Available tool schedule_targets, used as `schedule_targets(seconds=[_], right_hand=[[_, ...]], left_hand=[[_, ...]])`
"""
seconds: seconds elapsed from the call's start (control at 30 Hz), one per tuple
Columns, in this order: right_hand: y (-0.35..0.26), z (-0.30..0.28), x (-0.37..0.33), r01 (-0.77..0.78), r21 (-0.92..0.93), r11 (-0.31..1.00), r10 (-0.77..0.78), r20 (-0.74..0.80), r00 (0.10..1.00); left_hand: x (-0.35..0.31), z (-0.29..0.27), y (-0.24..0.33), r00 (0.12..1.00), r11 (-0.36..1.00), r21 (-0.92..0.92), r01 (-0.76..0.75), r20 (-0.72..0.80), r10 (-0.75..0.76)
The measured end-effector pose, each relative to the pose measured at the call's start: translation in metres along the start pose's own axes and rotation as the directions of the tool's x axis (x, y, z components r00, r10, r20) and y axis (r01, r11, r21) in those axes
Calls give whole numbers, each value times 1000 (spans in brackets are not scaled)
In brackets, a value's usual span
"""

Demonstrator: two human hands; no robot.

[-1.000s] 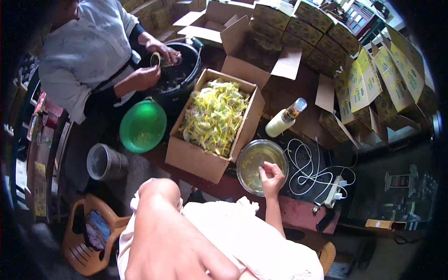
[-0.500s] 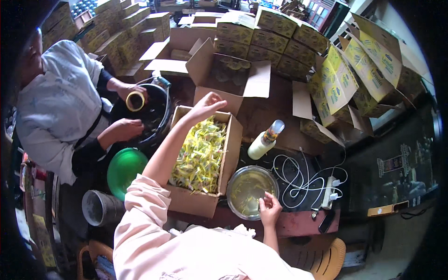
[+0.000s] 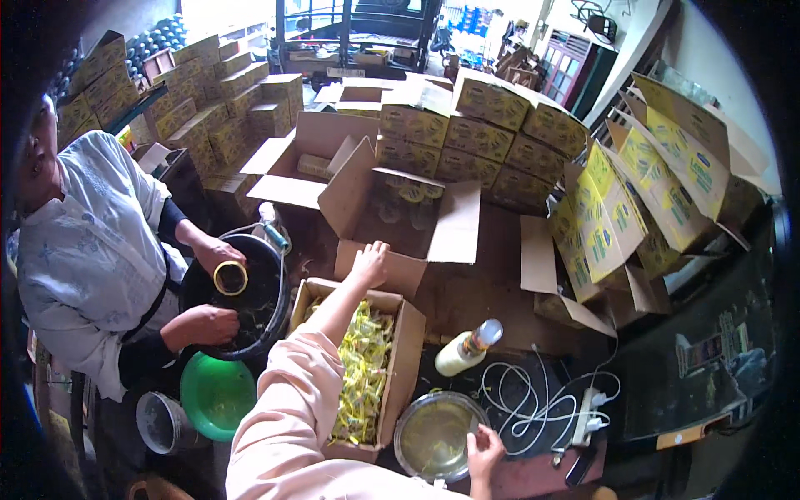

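Note:
My left hand [image 3: 369, 265] is stretched forward over the front flap of an open carton [image 3: 457, 218] with round, clear-looking pieces inside. Its fingers are loosely bent and look apart, with nothing visible in them. Below my left forearm stands a cardboard box [image 3: 403, 360] filled with yellow, crinkled wrapper-like strips [image 3: 364, 367]. At the right rim of a round metal bowl [image 3: 408, 414] is my right hand [image 3: 484, 452], thumb and fingers pinched on a small, thin piece I cannot make out. Liquid and yellow bits show in that bowl.
A co-worker at left holds a yellow-rimmed jar [image 3: 230, 278] over a black bucket [image 3: 279, 321]. Near them are a green basin [image 3: 196, 392] and a grey pail [image 3: 163, 423]. A pale bottle [image 3: 458, 355], white cables [image 3: 527, 398] and a power strip [image 3: 586, 415] lie right. Stacked cartons [image 3: 483, 125] stand behind.
The whole view has tilted upward, so the scene sits lower. My left hand stays over the carton flap and my right hand by the bowl. The co-worker's jar has turned slightly.

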State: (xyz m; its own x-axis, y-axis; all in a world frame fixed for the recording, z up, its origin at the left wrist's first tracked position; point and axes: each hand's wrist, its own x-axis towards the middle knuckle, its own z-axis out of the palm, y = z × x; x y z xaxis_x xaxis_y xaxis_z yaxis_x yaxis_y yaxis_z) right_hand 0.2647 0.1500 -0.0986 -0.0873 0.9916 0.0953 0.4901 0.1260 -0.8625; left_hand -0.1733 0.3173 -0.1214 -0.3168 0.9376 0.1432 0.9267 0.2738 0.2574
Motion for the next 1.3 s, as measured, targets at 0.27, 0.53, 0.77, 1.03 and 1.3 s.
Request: schedule_targets(seconds=[0.27, 0.53, 0.77, 1.03, 1.3], right_hand=[[-5, 16, 11, 20, -28, 999, -19, 20, 1000], [14, 15, 17, -53, -18, 998, 53, 41, 998], [6, 20, 18, -24, 13, 1000, 24, 57, 998], [4, 23, 28, -36, 2, 999, 36, 100, 994], [22, 24, 33, -69, -44, 997, 71, 31, 997]], left_hand=[[38, 37, -23, 968, 975, 206, -81, 248, 28], [52, 39, -18, 962, 956, 246, -160, 257, 95], [24, 4, 3, 850, 975, 155, -160, 523, 56], [38, -22, 10, 438, 959, -40, 279, 895, -90], [105, 2, -19, 907, 941, -86, 328, 306, -289]])
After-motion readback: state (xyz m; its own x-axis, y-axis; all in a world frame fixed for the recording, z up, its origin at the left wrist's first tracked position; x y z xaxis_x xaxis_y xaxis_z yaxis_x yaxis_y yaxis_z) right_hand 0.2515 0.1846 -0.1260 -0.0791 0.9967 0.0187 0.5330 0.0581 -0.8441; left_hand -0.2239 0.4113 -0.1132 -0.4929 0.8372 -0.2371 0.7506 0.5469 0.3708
